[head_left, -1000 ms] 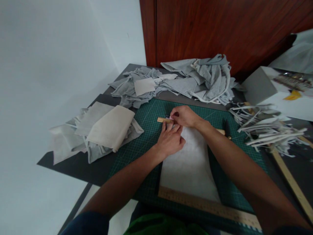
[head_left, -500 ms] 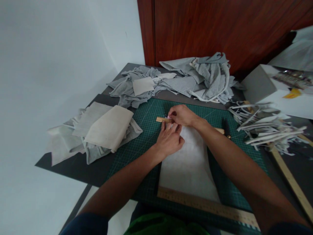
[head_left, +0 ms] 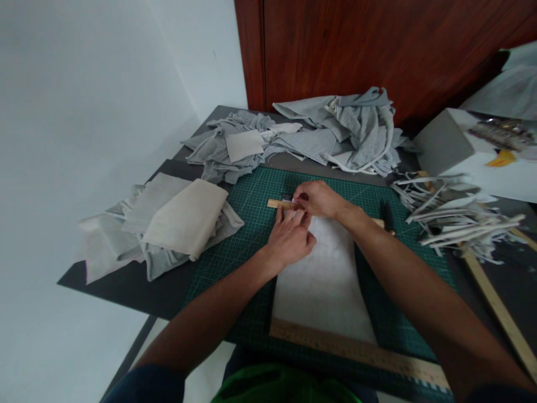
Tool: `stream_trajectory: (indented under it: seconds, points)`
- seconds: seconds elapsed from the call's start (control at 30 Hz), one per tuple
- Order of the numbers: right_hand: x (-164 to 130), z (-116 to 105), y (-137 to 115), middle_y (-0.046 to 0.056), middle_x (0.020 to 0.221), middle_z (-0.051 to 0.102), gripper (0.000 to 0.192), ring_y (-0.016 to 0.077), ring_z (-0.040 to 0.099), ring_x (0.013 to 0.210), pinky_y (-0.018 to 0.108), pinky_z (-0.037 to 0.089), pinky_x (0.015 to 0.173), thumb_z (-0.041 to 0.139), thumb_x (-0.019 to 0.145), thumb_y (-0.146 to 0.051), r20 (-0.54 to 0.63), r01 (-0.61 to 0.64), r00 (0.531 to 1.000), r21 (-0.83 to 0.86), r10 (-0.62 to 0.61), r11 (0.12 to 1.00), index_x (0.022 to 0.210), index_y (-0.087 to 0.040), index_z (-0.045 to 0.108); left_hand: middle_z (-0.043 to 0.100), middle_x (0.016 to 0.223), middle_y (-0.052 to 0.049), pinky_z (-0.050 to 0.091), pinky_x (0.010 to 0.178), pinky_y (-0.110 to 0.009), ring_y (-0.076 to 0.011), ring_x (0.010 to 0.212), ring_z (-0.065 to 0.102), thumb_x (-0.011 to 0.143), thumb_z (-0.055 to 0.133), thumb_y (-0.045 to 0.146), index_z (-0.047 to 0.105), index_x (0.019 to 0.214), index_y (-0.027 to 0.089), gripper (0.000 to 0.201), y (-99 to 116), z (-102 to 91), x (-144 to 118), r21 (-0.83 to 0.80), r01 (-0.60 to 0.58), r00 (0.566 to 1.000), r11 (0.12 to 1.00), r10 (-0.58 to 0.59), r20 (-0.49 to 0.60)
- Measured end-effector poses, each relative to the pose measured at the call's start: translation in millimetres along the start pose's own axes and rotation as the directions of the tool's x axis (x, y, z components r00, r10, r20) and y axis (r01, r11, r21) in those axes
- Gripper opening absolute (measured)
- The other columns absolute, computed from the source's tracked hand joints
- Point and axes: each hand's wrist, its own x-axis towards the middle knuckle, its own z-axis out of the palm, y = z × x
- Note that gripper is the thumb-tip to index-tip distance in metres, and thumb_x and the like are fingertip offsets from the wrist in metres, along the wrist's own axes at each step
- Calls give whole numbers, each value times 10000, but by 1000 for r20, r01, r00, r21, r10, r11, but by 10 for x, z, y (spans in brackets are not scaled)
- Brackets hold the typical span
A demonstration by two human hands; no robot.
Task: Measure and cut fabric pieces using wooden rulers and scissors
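My left hand (head_left: 290,238) lies flat with fingers apart on a pale fabric piece (head_left: 321,285), its fingertips pressing a short wooden ruler (head_left: 274,203) that crosses the far edge of the fabric. Just beyond those fingertips, my right hand (head_left: 318,197) is closed in a pinch at the ruler's far side. What sits in the pinch is too small and hidden to name. A small dark strip (head_left: 287,197) shows left of the pinch. Along the near edge of the fabric lies a long wooden ruler (head_left: 323,342). Everything here rests on a green cutting mat (head_left: 247,224).
Folded fabric pieces (head_left: 188,218) are stacked at left. Crumpled grey fabric (head_left: 361,131) is heaped along the back. Cut fabric strips (head_left: 465,218), a wooden stick (head_left: 499,302) and a white box (head_left: 444,140) stand at right. A dark-handled tool (head_left: 386,215) lies beyond my right forearm.
My right hand has shifted slightly to the right along the short ruler, uncovering the small dark strip. My left hand stays in place on the fabric and ruler.
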Motion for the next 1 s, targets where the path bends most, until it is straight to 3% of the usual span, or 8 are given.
stream_trajectory:
  seconds: [0.23, 0.5, 0.63, 0.8, 1.0]
  points:
    - [-116, -73, 93, 57, 861, 768, 182, 170, 673, 765, 261, 462, 737, 629, 828, -93, 16, 15, 1000, -36, -14, 999, 857, -176, 788, 464, 1565, -159, 183, 1270, -603, -370, 1469, 363, 964, 486, 329, 484, 1492, 125, 567, -7, 26, 6, -8, 10, 1000, 1000, -10, 13]
    - [-174, -82, 169, 62, 864, 774, 187, 169, 671, 752, 261, 464, 738, 624, 822, -95, -4, -10, 1000, 7, 10, 1000, 854, -170, 792, 510, 1516, -153, 200, 1266, -585, -364, 1439, 393, 952, 488, 304, 492, 1487, 123, 565, -2, -21, 25, 1, 6, 1000, 1000, -6, 24]
    - [-270, -154, 268, 48, 834, 770, 198, 165, 671, 738, 252, 462, 731, 615, 820, -84, 18, 10, 1000, -20, -10, 1000, 841, -178, 788, 544, 1467, -152, 219, 1256, -582, -365, 1414, 413, 954, 489, 317, 498, 1481, 116, 564, 10, -35, 32, 11, 9, 999, 1000, -9, 32]
    - [-225, -92, 237, 52, 867, 768, 209, 167, 671, 763, 249, 464, 740, 595, 827, -79, -20, 56, 998, -56, -57, 997, 848, -179, 777, 540, 1473, -146, 227, 1250, -584, -363, 1397, 421, 948, 499, 316, 496, 1486, 131, 569, 22, -44, 40, 33, 20, 999, 999, -21, 40]
    - [-300, -120, 300, 62, 884, 774, 207, 181, 686, 793, 258, 476, 755, 597, 833, -89, -7, 38, 999, -78, -39, 996, 860, -177, 782, 565, 1426, -142, 230, 1239, -599, -365, 1365, 433, 940, 510, 329, 516, 1470, 151, 559, 15, 4, 60, 28, 28, 1000, 999, -28, 9]
